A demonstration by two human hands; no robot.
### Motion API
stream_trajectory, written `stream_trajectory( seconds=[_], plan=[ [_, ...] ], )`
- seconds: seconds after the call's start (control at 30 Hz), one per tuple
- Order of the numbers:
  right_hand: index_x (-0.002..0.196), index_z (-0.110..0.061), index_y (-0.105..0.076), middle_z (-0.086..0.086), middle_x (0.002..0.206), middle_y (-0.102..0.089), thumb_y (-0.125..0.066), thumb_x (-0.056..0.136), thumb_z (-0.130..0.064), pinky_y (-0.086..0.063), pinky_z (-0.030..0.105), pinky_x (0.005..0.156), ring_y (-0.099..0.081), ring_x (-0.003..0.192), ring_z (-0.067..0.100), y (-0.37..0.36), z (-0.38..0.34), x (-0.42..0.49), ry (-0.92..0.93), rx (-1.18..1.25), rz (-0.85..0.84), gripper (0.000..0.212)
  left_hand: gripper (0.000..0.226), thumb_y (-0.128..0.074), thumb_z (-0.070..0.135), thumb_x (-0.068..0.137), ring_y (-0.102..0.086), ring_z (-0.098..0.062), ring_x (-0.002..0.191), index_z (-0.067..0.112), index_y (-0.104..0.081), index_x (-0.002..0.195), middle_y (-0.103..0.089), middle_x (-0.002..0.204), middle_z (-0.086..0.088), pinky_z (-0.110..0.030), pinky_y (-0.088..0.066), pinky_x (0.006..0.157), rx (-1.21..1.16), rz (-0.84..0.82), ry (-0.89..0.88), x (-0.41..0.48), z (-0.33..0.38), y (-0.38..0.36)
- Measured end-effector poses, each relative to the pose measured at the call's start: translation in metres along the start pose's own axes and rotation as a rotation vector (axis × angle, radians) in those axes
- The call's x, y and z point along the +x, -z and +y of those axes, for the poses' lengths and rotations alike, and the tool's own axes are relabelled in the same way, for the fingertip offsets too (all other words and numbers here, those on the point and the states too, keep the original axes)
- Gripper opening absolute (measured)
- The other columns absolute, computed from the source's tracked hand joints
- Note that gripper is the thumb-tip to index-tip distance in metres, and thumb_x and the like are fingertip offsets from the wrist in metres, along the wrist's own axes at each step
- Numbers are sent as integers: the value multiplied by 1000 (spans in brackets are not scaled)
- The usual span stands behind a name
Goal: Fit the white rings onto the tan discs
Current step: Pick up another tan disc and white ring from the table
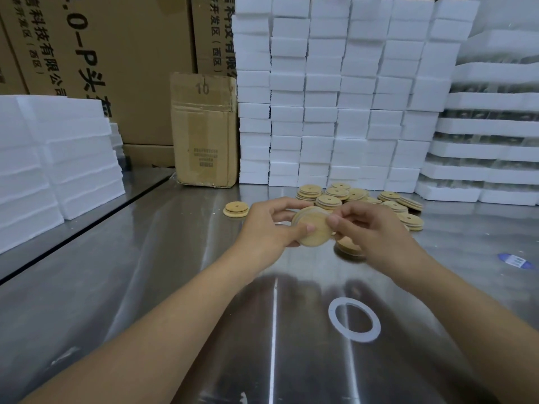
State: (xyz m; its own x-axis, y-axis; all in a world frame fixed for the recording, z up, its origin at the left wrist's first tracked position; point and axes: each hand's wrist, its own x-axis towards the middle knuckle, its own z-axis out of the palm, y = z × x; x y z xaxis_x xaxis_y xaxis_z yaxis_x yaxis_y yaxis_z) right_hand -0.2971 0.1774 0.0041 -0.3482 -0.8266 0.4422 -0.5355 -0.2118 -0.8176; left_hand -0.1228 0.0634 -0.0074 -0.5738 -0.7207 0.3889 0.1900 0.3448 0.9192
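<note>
Both hands are closed on one tan disc, held just above the surface. The left hand grips its left edge, thumb across the flat face and fingers curled behind. The right hand pinches its right edge between thumb and fingertips. The disc is round, matt and wood-like, with a paler band along its upper rim; whether that band is a ring cannot be told.

Under the right hand another tan disc lies on the surface, partly hidden by the fingers. Nearer the person, between the forearms, one white ring lies flat, thin and smooth, well apart from the hands.

The surface is brushed, shiny metal with streaked reflections. Behind the hands is a loose pile of discs, each stepped with a small centre hole; a lone disc sits to their left. Behind them a wall of white foam blocks rises, with a worn cardboard box marked 10 beside it and more foam slabs at far left. A blue-and-white label lies at right.
</note>
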Motion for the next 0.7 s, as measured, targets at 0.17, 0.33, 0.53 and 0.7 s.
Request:
stream_trajectory(
  seconds=[0.17,0.33,0.53,0.7],
  plan=[
    [107,9,-69,8,82,-66,-70,97,-26,-43,25,69,-61,71,12,2,10,-6,-251,344,-69,36,30,-84,-1,88,-75,-17,92,15,-79,113,-82,102,-8,-43,-68,82,-78,67,16,-4,3,-11],
    [105,-13,-76,1,91,-76,-73,93,-40,-50,32,75,-71,79,12,-5,2,-8,-231,222,-120,30,30,-82,6,93,-80,-22,93,19,-74,119,-82,103,-4,-35,-67,74,-250,85,65,-3,6,-1],
    [96,-14,-75,2,84,-76,-70,99,-28,-50,29,70,-71,76,10,-14,3,-9,-168,213,-43,15,36,-77,16,99,-74,-16,109,46,-75,118,-74,126,15,-33,-66,67,0,104,-31,-1,-3,-7],
    [104,-9,-73,5,88,-77,-74,97,-25,-51,30,66,-73,76,12,-17,0,-8,-157,287,34,17,27,-88,19,89,-75,-4,93,42,-76,98,-78,93,23,-22,-57,65,52,179,-32,4,-4,0]
  ],
)
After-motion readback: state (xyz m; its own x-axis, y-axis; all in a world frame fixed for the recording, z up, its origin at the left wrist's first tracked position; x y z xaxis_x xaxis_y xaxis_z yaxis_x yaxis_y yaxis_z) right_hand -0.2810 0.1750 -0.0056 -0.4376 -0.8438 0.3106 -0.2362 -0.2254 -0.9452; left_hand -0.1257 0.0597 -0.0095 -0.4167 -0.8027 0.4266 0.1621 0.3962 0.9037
